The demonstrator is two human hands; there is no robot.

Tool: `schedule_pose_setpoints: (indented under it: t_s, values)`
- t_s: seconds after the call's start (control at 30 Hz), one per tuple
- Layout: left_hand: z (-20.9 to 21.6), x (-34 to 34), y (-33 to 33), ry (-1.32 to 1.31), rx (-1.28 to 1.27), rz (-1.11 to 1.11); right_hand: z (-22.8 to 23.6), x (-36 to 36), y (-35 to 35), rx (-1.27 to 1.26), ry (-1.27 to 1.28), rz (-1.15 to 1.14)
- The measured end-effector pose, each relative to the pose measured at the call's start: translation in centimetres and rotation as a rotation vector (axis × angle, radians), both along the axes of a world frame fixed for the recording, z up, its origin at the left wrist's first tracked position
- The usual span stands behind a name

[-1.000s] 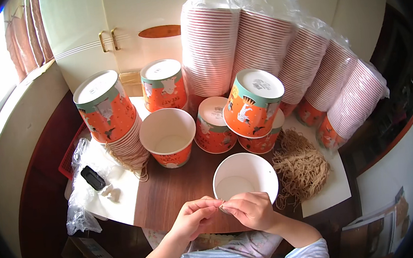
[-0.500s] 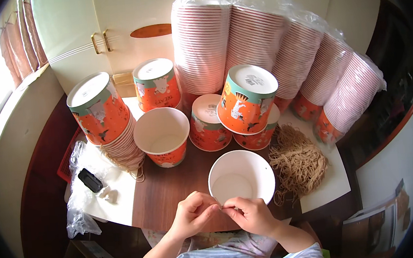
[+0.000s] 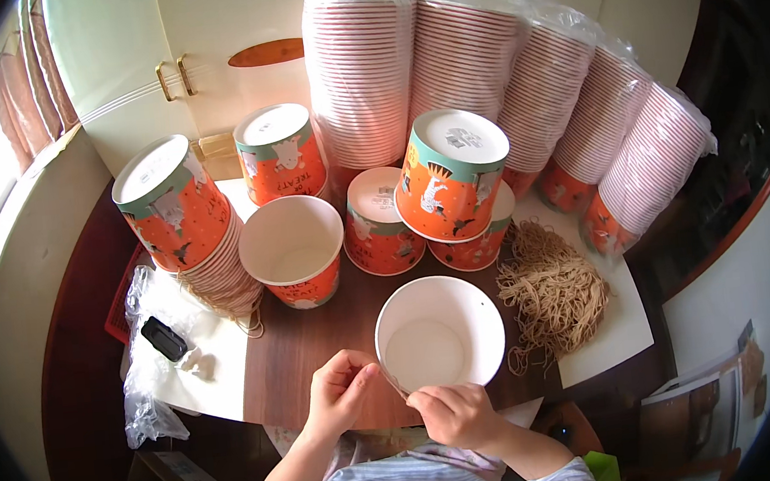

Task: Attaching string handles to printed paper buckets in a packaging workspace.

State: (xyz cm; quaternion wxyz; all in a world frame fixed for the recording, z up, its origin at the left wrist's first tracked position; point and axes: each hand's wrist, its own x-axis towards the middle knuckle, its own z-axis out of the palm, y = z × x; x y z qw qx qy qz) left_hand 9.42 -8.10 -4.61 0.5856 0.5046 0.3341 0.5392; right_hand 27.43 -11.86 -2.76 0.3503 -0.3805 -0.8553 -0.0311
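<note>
A: Where are your hands, please?

B: My left hand [image 3: 336,397] is raised near the left side of a white-lined bucket [image 3: 440,341]. My right hand [image 3: 458,415] is at the near rim of this bucket, its back turned upward.

A: And what do your fingers do?

B: On the left, they are curled, with the thumb lying along the bent forefinger. On the right, they are also bent, and the thumb and forefinger come close together. Whether either pair is grasping something thin, I cannot tell; it is too small there.

A: Where exactly is the bucket?

B: It stands on the brown tabletop [image 3: 277,369], close to the front edge, with its open mouth toward me. I can see down to its round bottom.

A: What is around it?

B: Just to its right lies a tangled heap of tan cords [image 3: 555,294]. Behind it, to the left, stands a second open bucket [image 3: 291,239]. Directly behind, an orange and green upside-down bucket [image 3: 454,189] is raised above the others. Farther back there are tall stacks in clear plastic [image 3: 362,87].
</note>
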Motion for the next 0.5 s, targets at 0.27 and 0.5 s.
schedule_pose_setpoints:
  t_s: [0.27,0.5]
  values:
    - [-4.0,-1.6,-2.1,0.082,0.114,0.003,-4.6,-3.1,-3.7,-0.305,0.452,-0.002]
    - [-7.1,-1.5,-5.8,0.123,-0.237,-0.067,-11.3,-5.7,-6.0,-1.060,1.224,-0.027]
